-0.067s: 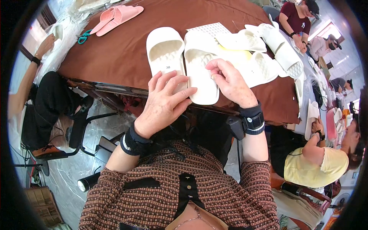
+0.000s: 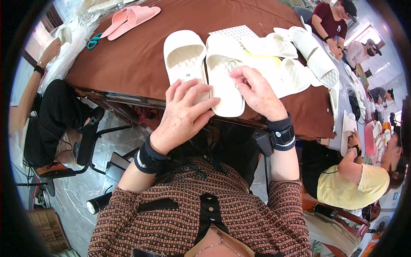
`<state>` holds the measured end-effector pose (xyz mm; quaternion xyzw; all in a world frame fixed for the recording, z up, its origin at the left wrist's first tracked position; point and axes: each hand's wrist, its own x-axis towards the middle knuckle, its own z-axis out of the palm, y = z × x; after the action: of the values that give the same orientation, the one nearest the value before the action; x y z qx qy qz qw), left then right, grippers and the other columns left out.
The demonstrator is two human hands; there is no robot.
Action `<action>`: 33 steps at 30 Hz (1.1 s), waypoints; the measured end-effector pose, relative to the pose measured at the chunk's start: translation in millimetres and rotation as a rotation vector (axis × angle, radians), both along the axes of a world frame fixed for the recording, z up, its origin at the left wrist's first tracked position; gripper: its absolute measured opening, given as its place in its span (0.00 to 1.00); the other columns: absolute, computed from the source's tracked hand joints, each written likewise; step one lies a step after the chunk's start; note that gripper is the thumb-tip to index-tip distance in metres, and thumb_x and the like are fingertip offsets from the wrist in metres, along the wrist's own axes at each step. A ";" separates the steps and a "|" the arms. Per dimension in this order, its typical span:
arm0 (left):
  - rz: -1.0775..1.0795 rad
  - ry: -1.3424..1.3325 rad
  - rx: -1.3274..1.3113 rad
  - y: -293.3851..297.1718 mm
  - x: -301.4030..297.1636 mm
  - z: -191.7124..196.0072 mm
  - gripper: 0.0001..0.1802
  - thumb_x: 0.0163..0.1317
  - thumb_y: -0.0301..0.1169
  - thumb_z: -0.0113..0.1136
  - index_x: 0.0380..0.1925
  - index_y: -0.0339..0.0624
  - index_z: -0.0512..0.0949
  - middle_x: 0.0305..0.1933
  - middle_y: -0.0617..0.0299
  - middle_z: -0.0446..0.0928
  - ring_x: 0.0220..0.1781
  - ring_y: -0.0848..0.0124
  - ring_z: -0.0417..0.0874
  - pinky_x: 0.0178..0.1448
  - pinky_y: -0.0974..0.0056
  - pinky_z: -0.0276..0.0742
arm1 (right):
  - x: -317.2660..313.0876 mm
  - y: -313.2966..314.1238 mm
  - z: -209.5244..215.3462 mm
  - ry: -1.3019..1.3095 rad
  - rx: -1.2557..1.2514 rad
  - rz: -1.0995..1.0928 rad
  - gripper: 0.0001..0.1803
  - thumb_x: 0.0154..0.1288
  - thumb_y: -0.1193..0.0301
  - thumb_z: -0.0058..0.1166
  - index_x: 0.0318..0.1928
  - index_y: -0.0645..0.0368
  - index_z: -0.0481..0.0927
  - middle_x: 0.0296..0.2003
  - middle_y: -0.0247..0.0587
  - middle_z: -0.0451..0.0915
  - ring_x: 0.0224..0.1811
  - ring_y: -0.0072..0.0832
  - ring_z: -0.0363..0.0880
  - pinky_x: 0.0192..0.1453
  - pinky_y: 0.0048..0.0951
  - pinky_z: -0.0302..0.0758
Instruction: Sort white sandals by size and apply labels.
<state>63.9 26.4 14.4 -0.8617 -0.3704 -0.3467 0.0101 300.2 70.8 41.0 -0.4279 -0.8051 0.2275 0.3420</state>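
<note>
The brown table (image 2: 141,60) carries a white slipper (image 2: 222,79) at its near edge, long axis running away from the person. The right hand (image 2: 257,92) pinches its right side; the left hand (image 2: 184,115), fingers spread, rests against its heel, equally near.

1. I take this for a footwear workshop: many white foam slide slippers (image 2: 274,60) lie piled on the brown-clothed desk (image 2: 141,60).
2. A pink slipper pair (image 2: 130,17) and teal-handled scissors (image 2: 93,41) lie further off.
3. Other seated workers (image 2: 355,180) handle slippers nearby.
</note>
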 end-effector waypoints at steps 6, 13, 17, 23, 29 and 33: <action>0.007 -0.002 0.006 -0.2 -0.2 -1.2 0.19 0.53 0.30 0.68 0.47 0.55 0.82 0.58 0.63 0.74 0.66 0.57 0.69 0.72 0.45 0.55 | -4.1 -0.1 4.5 -0.093 0.072 0.004 0.12 0.65 0.79 0.49 0.48 0.61 0.75 0.40 0.43 0.75 0.43 0.33 0.75 0.51 0.31 0.74; 0.010 0.010 0.018 -0.4 0.2 -0.6 0.20 0.52 0.30 0.68 0.48 0.55 0.82 0.58 0.63 0.74 0.66 0.58 0.68 0.73 0.47 0.54 | 0.3 8.2 -2.3 -0.014 -0.015 0.026 0.12 0.64 0.80 0.50 0.48 0.62 0.75 0.39 0.39 0.76 0.42 0.27 0.75 0.50 0.28 0.74; 0.009 0.016 0.012 -0.5 0.1 0.4 0.20 0.52 0.30 0.68 0.48 0.55 0.82 0.58 0.63 0.74 0.66 0.58 0.68 0.73 0.47 0.54 | 0.5 7.7 -2.2 0.105 -0.166 0.012 0.13 0.64 0.81 0.51 0.50 0.63 0.75 0.38 0.36 0.77 0.42 0.23 0.74 0.50 0.25 0.74; 0.007 0.018 0.010 -0.5 0.4 -0.6 0.20 0.52 0.30 0.68 0.48 0.54 0.82 0.58 0.63 0.74 0.66 0.57 0.68 0.73 0.47 0.54 | -0.9 6.1 -2.6 0.112 -0.149 -0.046 0.15 0.64 0.81 0.50 0.51 0.63 0.76 0.38 0.35 0.77 0.42 0.22 0.74 0.50 0.24 0.74; 0.007 0.026 0.006 -0.1 0.9 0.7 0.20 0.52 0.30 0.67 0.48 0.54 0.82 0.58 0.63 0.74 0.66 0.57 0.68 0.73 0.47 0.54 | -1.0 8.6 -7.9 0.104 -0.107 -0.095 0.15 0.66 0.80 0.50 0.53 0.62 0.76 0.38 0.36 0.77 0.42 0.22 0.74 0.51 0.25 0.74; 0.006 0.023 0.002 -0.2 0.2 0.0 0.20 0.52 0.30 0.67 0.48 0.54 0.82 0.58 0.63 0.74 0.66 0.57 0.68 0.73 0.47 0.54 | 1.0 9.8 -10.0 0.218 -0.151 -0.079 0.15 0.67 0.80 0.50 0.53 0.62 0.76 0.38 0.35 0.77 0.41 0.21 0.74 0.51 0.24 0.74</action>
<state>64.1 26.2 14.4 -0.8645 -0.3723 -0.3374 0.0162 301.2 80.6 31.0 -0.4565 -0.7264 0.3191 0.4028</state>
